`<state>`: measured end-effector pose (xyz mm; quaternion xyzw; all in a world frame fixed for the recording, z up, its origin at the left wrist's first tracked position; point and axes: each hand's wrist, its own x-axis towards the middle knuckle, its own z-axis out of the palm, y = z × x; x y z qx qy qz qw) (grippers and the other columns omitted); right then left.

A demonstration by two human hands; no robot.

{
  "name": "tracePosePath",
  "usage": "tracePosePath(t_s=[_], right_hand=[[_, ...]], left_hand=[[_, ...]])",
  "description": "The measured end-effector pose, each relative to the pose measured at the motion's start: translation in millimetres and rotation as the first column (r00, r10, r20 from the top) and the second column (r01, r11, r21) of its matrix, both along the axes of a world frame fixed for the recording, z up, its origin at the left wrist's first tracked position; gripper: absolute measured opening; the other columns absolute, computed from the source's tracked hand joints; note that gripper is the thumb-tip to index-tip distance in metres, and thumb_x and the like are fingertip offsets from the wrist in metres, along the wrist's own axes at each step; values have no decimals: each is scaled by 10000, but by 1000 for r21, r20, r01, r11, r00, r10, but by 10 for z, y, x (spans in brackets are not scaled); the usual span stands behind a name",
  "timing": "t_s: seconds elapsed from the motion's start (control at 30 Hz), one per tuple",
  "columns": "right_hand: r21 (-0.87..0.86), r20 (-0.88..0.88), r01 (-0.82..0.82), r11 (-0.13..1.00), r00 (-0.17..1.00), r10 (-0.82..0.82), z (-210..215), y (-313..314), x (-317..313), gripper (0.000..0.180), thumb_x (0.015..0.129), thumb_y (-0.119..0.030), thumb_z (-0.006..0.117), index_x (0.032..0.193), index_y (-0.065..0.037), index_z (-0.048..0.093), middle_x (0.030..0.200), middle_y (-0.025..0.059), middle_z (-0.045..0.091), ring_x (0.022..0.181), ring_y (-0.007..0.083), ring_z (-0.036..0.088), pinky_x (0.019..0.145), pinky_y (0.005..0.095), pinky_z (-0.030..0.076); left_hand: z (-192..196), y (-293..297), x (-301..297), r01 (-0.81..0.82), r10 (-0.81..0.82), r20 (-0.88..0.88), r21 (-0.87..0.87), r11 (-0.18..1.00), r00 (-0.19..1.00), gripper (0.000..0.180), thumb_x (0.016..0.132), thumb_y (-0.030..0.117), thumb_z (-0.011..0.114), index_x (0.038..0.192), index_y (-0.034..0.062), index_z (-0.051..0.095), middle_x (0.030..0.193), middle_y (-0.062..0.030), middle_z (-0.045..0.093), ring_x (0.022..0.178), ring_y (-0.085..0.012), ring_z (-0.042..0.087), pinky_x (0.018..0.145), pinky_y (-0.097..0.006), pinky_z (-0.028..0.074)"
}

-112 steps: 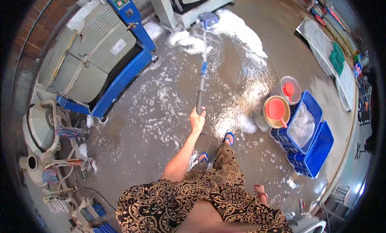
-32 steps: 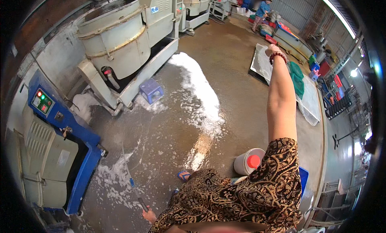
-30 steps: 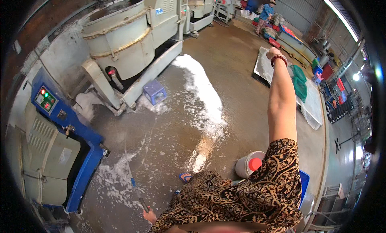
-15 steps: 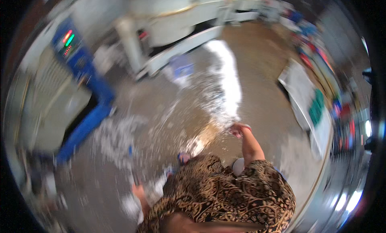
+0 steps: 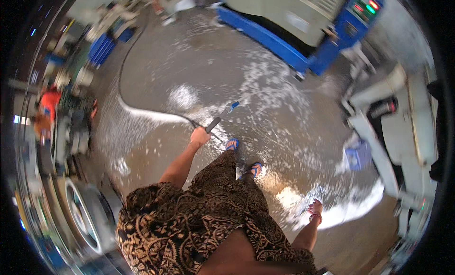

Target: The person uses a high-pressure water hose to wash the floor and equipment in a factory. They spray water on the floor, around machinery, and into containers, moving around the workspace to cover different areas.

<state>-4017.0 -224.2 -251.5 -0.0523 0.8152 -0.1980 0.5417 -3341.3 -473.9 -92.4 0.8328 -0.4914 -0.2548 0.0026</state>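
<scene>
My left hand [image 5: 201,136] is wrapped round the dark grip of a spray gun [image 5: 213,124], whose thin barrel ends in a blue tip pointing away over the wet floor. A dark hose [image 5: 124,97] curves from the gun to the far left, then back toward the far wall. My right hand [image 5: 315,207], with a bracelet at the wrist, hangs low on the right with its fingers partly spread and nothing in them. Below it lies a foamy, glistening patch of floor [image 5: 348,215]. My feet in blue sandals [image 5: 232,144] stand between the hands.
A pale machine with a blue frame [image 5: 265,35] stands at the far side. On the right are another pale machine [image 5: 417,123] and a bluish-violet container [image 5: 358,155]. Blue crates [image 5: 101,50] and a large round-mouthed metal drum [image 5: 81,213] line the left.
My view has swung left, so the blue-framed machine now appears at the far right of centre. The spray gun and hose have come clearly into view. My left arm is stretched farther forward.
</scene>
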Motion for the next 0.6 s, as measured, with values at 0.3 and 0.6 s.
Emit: tracePosePath(t_s=[0.3,0.6], right_hand=[[38,257,-275,961,932,257,-309,-2503,1535,300,809,-326,515,1040,-136,499,707,103,540,508,265,492,445,441,410],[-5,146,-417,909,899,413,393,-4075,2916,198,834,-232,519,958,-82,552,699,119,583,526,264,557,545,460,515]], left_hand=[[-74,-393,1446,-703,667,-223,-215,678,711,274,715,256,618,926,90,674,871,-209,646,879,-359,616,767,-406,486],[613,-1969,3171,-947,349,-922,-55,315,169,58,752,12,529,719,58,537,509,4,440,355,-103,361,321,-285,265]])
